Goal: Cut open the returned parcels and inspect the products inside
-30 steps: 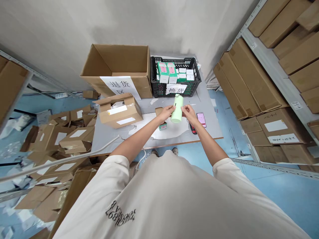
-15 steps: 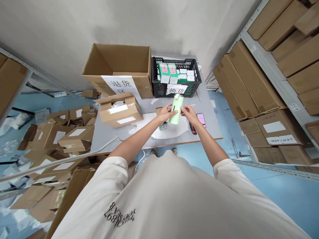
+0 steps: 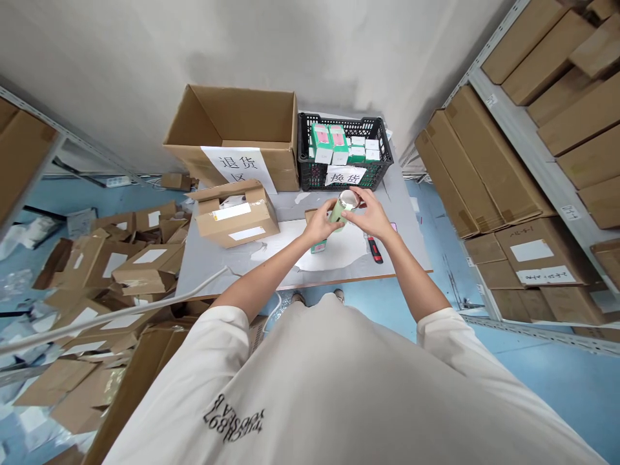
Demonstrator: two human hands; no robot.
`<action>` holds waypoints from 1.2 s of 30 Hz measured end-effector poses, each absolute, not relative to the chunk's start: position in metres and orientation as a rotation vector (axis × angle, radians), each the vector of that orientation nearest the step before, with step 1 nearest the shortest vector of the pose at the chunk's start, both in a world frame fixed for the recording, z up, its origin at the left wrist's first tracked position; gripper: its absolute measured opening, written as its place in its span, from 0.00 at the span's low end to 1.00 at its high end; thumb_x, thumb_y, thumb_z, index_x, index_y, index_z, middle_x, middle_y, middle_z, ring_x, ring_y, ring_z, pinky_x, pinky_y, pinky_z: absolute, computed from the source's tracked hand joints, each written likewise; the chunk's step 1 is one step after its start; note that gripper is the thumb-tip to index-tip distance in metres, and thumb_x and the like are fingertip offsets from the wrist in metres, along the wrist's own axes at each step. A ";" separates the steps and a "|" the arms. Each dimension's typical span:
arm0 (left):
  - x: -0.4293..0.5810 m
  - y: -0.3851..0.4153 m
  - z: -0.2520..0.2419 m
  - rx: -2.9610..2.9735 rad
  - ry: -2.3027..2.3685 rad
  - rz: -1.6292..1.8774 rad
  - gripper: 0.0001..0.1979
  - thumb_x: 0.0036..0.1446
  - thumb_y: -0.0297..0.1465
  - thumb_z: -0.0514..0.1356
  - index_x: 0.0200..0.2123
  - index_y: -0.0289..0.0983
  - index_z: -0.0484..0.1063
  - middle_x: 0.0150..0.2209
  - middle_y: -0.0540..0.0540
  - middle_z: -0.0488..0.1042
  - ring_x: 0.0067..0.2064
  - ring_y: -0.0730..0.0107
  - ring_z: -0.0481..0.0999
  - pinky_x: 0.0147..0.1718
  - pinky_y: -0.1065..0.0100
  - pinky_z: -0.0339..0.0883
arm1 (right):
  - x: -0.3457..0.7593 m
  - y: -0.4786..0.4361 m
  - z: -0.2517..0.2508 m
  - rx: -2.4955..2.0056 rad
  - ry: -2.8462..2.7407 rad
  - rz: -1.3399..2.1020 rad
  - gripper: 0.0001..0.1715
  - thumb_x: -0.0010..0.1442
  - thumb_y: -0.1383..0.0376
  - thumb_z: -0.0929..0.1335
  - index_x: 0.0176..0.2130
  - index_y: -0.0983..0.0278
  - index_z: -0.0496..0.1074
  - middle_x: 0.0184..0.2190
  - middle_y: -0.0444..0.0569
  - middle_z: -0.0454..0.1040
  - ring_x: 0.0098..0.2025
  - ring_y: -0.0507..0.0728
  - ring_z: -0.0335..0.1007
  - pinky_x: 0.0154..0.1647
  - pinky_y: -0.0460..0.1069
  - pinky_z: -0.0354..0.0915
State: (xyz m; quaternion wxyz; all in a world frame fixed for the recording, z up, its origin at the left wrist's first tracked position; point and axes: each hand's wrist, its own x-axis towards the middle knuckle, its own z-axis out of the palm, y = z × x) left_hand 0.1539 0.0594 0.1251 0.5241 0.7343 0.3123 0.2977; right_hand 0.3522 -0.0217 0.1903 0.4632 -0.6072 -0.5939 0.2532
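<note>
A light green bottle [image 3: 336, 210] is held above the table between both my hands, its round silvery-white end [image 3: 349, 199] tilted up toward me. I cannot tell whether that end is the base or an open mouth. My left hand [image 3: 320, 223] wraps round the body from the left. On the right, my right hand [image 3: 372, 214] curls its fingers and thumb about the round end. Below my left hand stands a small green box [image 3: 318, 247], partly hidden. A red and black utility knife [image 3: 374, 250] lies under my right forearm.
Behind are a large carton [image 3: 271, 169] with a paper sign and a black crate [image 3: 345, 178] of green-and-white boxes. An opened carton [image 3: 237, 223] sits at left on the table [image 3: 290, 279]. Cartons [image 3: 116, 271] heap the floor at left; a loaded shelf [image 3: 527, 155] stands at right.
The bottle has been turned so that its round silvery end faces up toward me. My right hand has moved up and closed round that end, and the phone is now mostly covered.
</note>
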 end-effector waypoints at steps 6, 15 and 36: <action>0.138 0.069 0.128 1.930 0.756 0.730 0.40 0.58 0.36 0.75 0.72 0.42 0.71 0.70 0.36 0.75 0.70 0.42 0.75 0.72 0.44 0.68 | 0.355 -0.011 0.194 -1.497 -1.411 0.609 0.41 0.54 0.47 0.84 0.62 0.57 0.79 0.52 0.51 0.82 0.56 0.67 0.78 0.62 0.62 0.77; 0.080 0.073 0.090 2.057 1.247 0.280 0.12 0.68 0.32 0.66 0.53 0.42 0.83 0.59 0.38 0.75 0.56 0.47 0.82 0.63 0.51 0.73 | 0.355 -0.009 0.185 -1.518 -1.358 0.578 0.43 0.54 0.44 0.84 0.62 0.55 0.77 0.57 0.54 0.82 0.57 0.68 0.78 0.61 0.64 0.80; 0.071 0.064 0.056 1.704 1.378 0.262 0.17 0.63 0.24 0.66 0.51 0.45 0.67 0.35 0.49 0.81 0.40 0.56 0.80 0.42 0.62 0.69 | 0.301 -0.004 0.164 -1.541 -1.402 0.769 0.40 0.54 0.46 0.82 0.60 0.55 0.76 0.49 0.49 0.81 0.53 0.63 0.76 0.59 0.59 0.79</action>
